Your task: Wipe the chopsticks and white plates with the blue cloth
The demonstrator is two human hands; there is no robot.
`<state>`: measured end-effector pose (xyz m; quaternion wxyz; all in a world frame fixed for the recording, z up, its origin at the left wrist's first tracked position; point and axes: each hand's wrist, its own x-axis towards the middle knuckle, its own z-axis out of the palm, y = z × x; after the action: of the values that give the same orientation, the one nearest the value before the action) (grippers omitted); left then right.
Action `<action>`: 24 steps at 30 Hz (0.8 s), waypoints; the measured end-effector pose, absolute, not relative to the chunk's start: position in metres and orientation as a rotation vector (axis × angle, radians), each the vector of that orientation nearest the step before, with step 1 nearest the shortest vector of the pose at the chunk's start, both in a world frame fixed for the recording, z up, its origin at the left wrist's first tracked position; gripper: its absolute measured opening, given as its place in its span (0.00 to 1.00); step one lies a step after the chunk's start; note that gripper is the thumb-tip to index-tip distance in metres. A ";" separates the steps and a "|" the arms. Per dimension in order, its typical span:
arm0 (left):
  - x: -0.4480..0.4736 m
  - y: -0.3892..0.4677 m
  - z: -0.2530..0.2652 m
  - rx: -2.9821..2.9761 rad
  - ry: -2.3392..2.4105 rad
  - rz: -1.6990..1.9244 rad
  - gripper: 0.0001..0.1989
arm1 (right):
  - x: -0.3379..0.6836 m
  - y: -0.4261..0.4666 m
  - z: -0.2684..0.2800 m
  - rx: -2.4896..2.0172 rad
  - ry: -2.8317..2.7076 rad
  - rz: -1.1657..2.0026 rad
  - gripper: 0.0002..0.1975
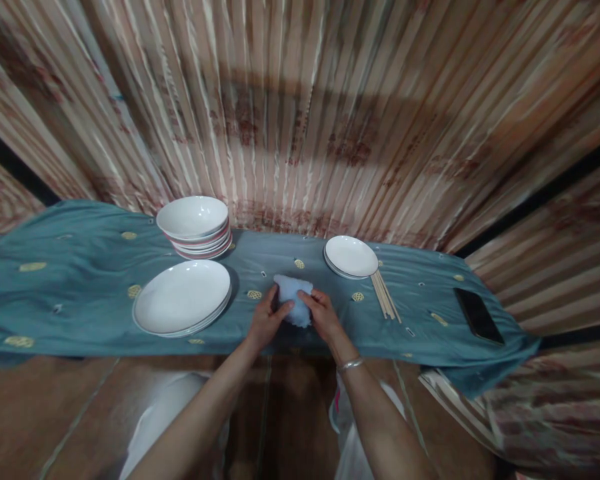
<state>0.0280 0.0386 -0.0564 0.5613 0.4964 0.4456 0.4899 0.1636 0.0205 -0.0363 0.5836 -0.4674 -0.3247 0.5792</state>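
Note:
A small light-blue cloth (295, 300) is held up between my two hands, near the front edge of the table. My left hand (269, 315) grips its left side, thumb on top. On the opposite side my right hand (323, 313) pinches the cloth; a silver bracelet circles that wrist. To the left lies a stack of large white plates (183, 297), with a stack of white bowls (194, 219) behind it. Small white plates (351, 257) are stacked to the right, and several chopsticks (386, 297) lie beside them, their far ends close against the plate rim.
A teal patterned tablecloth (260, 333) covers the long narrow table and hangs over its edges. A black phone (479, 315) lies near the right end. Pleated patterned curtains (280, 133) rise right behind the table, with dark bars at both sides.

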 end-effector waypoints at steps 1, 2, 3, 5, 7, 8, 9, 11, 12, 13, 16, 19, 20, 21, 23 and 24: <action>0.027 0.038 -0.056 1.177 1.092 1.192 0.29 | 0.163 0.021 -0.036 -1.098 -0.752 1.334 0.19; 0.026 0.037 -0.056 1.191 1.126 1.219 0.30 | 0.162 0.021 -0.036 -1.102 -0.748 1.320 0.19; 0.026 0.036 -0.055 1.205 1.144 1.236 0.30 | 0.161 0.021 -0.036 -1.104 -0.750 1.311 0.19; 0.025 0.033 -0.053 1.223 1.115 1.220 0.28 | 0.159 0.021 -0.036 -1.100 -0.776 1.311 0.19; 0.026 0.031 -0.051 1.202 1.026 1.142 0.25 | 0.156 0.022 -0.037 -1.100 -0.822 1.321 0.19; 0.027 0.031 -0.050 1.172 0.982 1.100 0.22 | 0.155 0.022 -0.038 -1.109 -0.852 1.315 0.20; 0.028 0.031 -0.050 1.133 0.949 1.069 0.20 | 0.155 0.023 -0.039 -1.130 -0.893 1.297 0.19; 0.029 0.031 -0.050 1.041 0.926 1.055 0.17 | 0.155 0.025 -0.041 -1.212 -1.001 1.199 0.18; 0.029 0.031 -0.050 0.995 0.925 1.063 0.16 | 0.156 0.027 -0.042 -1.261 -1.054 1.122 0.17; 0.029 0.032 -0.050 0.948 0.922 1.073 0.15 | 0.157 0.028 -0.042 -1.305 -1.089 1.041 0.17; 0.027 0.030 -0.045 0.800 0.890 1.061 0.16 | 0.161 0.030 -0.043 -1.350 -1.049 0.969 0.24; 0.022 0.026 -0.038 0.705 0.832 0.997 0.17 | 0.161 0.026 -0.043 -1.240 -0.954 1.320 0.21; 0.021 0.024 -0.036 0.695 0.821 0.982 0.17 | 0.159 0.024 -0.043 -1.184 -0.925 1.453 0.20; 0.019 0.022 -0.034 0.694 0.817 0.975 0.16 | 0.157 0.022 -0.043 -1.131 -0.890 1.555 0.19; 0.015 0.018 -0.033 0.704 0.826 0.978 0.14 | 0.152 0.019 -0.042 -1.066 -0.806 1.640 0.18; 0.012 0.017 -0.033 0.714 0.838 0.982 0.14 | 0.149 0.019 -0.042 -1.049 -0.766 1.641 0.18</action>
<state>0.0121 0.0171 -0.0330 0.7401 0.3257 0.3819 0.4476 0.1492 0.0186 -0.0420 0.5007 -0.4341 -0.3168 0.6786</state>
